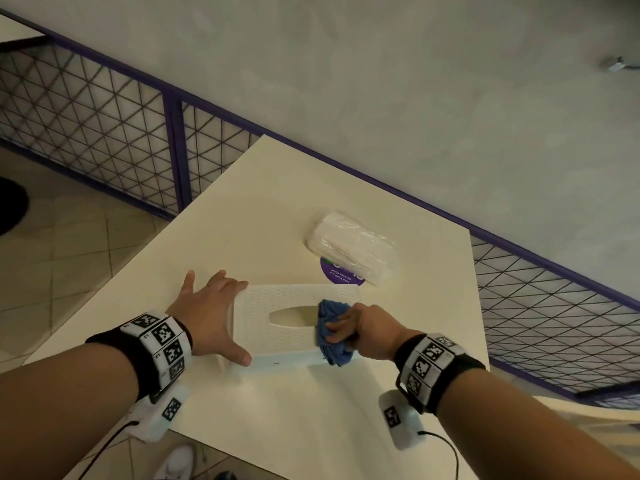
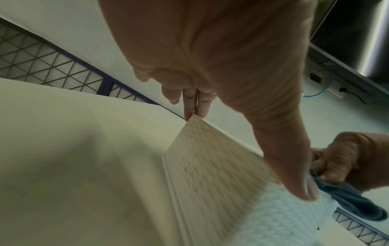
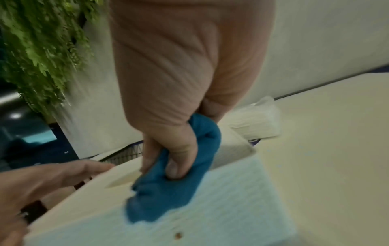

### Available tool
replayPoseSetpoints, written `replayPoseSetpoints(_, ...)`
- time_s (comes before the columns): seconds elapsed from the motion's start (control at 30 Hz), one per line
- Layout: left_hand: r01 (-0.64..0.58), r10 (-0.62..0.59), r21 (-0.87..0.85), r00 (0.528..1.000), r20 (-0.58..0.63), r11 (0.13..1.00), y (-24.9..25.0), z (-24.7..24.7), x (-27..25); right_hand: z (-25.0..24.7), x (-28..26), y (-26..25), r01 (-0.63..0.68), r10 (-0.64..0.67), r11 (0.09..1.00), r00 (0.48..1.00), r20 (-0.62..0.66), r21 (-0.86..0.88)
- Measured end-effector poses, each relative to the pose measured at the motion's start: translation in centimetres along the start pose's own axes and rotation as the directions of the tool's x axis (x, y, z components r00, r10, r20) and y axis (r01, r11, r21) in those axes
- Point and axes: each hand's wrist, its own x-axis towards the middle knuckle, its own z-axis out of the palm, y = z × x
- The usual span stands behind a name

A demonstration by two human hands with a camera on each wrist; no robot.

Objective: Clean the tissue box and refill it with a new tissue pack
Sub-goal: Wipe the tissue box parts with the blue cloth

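A white textured tissue box point(image 1: 294, 337) with an oval slot lies on the cream table point(image 1: 277, 417). My left hand point(image 1: 231, 322) clamps its left end, thumb point(image 2: 294, 174) on the near side and fingers at the far corner. A bunched blue cloth point(image 1: 330, 320) is gripped by my right hand point(image 1: 349, 332) and pressed on the box's right end beside the slot. The right wrist view shows the cloth point(image 3: 168, 191) draped over the top edge of the box point(image 3: 221, 208), with a small brown speck point(image 3: 179, 235) on the near side. A new tissue pack point(image 1: 353, 251) in clear plastic lies behind the box.
A round purple sticker point(image 1: 341, 273) lies partly under the tissue pack. A purple-framed mesh railing point(image 1: 173, 150) runs along the table's far edge. The table's near corner point(image 1: 287, 476) lies between my arms, with tiled floor point(image 1: 69, 254) to the left. A green plant point(image 3: 42, 50) hangs nearby.
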Motion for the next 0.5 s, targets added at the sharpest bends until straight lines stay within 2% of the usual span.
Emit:
replayPoseSetpoints(0.07,0.004,-0.004,-0.008,1.000,-0.002,1.000,0.0,0.1,0.2,1.0,1.1,-1.9,0.010,-0.004,0.997,0.997,-0.072,0.082)
replayPoseSetpoints(0.13,0.004,-0.004,-0.006,1.000,-0.005,1.000,0.0,0.1,0.2,2.5,3.9,-4.8,0.072,-0.058,0.985,0.994,-0.092,0.159)
replayPoseSetpoints(0.23,-0.016,0.016,0.035,1.000,0.003,0.999,0.1,-0.3,0.1,3.5,6.6,-8.7,0.221,-0.203,0.968,0.969,-0.144,0.122)
replayPoseSetpoints(0.3,-0.018,0.017,0.067,1.000,0.011,0.998,0.2,-0.7,0.0,3.5,6.1,-8.3,0.266,-0.246,0.957,0.956,-0.162,0.118)
replayPoseSetpoints(0.33,-0.015,0.013,0.082,1.000,0.016,0.997,0.3,-0.8,0.0,3.3,5.2,-7.2,0.251,-0.223,0.957,0.958,-0.181,0.144)
replayPoseSetpoints(0.4,-0.005,0.002,0.099,1.000,0.028,0.995,0.4,-0.9,0.0,2.8,2.5,-3.8,0.108,-0.076,0.974,0.983,-0.165,0.198)
replayPoseSetpoints(0.5,0.004,-0.007,0.085,0.999,0.035,0.996,0.5,-1.0,-0.1,2.1,-1.7,1.6,-0.120,0.160,0.969,0.972,-0.174,0.217)
